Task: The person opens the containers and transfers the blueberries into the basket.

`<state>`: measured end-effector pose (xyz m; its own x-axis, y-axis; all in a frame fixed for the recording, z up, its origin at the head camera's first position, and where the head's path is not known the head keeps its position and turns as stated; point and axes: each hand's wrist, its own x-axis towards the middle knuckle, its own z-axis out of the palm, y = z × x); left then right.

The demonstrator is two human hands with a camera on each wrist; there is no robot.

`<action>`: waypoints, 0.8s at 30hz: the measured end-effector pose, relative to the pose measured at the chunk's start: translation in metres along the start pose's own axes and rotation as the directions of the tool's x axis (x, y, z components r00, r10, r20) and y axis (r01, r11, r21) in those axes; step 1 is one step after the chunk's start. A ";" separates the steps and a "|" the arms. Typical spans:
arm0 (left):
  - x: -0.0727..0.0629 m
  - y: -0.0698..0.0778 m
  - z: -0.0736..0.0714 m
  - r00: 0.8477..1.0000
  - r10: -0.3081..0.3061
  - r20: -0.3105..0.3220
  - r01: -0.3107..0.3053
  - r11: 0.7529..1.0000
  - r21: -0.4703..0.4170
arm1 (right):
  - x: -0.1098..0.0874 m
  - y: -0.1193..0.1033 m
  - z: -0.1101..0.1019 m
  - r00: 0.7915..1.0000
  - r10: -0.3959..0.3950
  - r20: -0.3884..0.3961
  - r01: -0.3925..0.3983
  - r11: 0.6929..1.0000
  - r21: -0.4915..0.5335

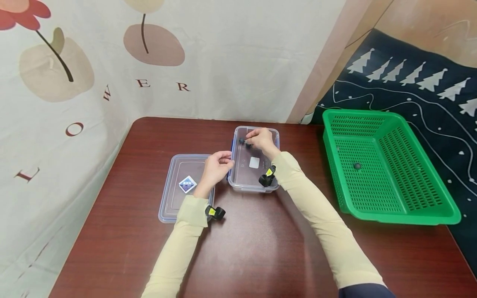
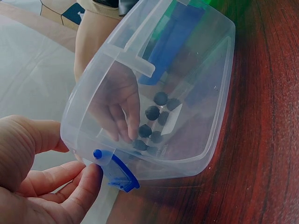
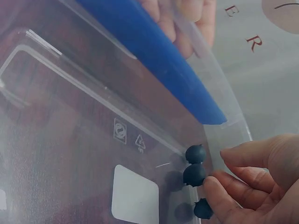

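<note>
Several dark blueberries (image 3: 194, 175) lie in a row against one end of a clear plastic container (image 1: 249, 188) with blue side latches. Reaching inside it, my right hand (image 1: 262, 140) has its fingertips right at the berries; the right wrist view shows a gap between thumb and fingers with no berry in it. At the container's left side is my left hand (image 1: 216, 167), its thumb against the outer wall near a corner and its fingers touching by the blue latch (image 2: 117, 170). A clear lid (image 1: 173, 207) with a diamond-shaped label lies partly under the left forearm.
To the right stands a green plastic basket (image 1: 395, 217) with slotted walls, with one blueberry (image 1: 357, 166) on its floor. Both rest on a brown wooden table (image 1: 257, 244). A printed cloth (image 1: 238, 82) hangs along the table's back and left edges.
</note>
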<state>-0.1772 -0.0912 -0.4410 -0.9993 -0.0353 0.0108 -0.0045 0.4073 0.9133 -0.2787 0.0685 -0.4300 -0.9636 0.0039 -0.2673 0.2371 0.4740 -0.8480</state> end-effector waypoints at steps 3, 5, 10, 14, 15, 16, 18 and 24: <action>0.000 0.000 0.000 1.000 0.011 -0.002 -0.011 1.000 0.008 | 0.003 0.000 0.002 1.000 0.004 -0.012 -0.005 0.998 -0.065; -0.001 0.000 0.000 1.000 0.017 -0.003 -0.017 1.000 0.009 | 0.004 0.001 0.003 1.000 0.006 -0.012 -0.007 0.995 -0.103; -0.001 -0.001 -0.001 1.000 0.020 -0.008 -0.020 1.000 0.008 | 0.007 0.001 0.004 1.000 0.020 0.020 -0.016 0.986 -0.167; -0.001 -0.001 0.000 1.000 0.021 -0.010 -0.021 1.000 0.005 | 0.009 0.002 0.006 0.998 0.040 0.050 -0.030 0.982 -0.184; 0.000 -0.001 0.000 1.000 0.022 -0.010 -0.022 1.000 0.007 | 0.009 0.003 0.007 0.998 0.041 0.055 -0.030 0.982 -0.185; 0.000 -0.002 0.000 1.000 0.021 -0.010 -0.021 1.000 0.007 | 0.010 0.003 0.008 0.997 0.045 0.056 -0.033 0.981 -0.189; 0.000 -0.002 0.000 1.000 0.020 -0.010 -0.020 1.000 0.008 | 0.011 0.004 0.009 0.997 0.042 0.057 -0.031 0.980 -0.196; -0.001 -0.001 0.000 1.000 0.029 -0.007 -0.029 1.000 0.005 | 0.012 0.005 0.010 0.997 0.042 0.061 -0.026 0.969 -0.244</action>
<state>-0.1764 -0.0920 -0.4418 -0.9988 -0.0296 0.0399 0.0242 0.4125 0.9107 -0.2883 0.0620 -0.4419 -0.9435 -0.0294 -0.3300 0.2251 0.6741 -0.7035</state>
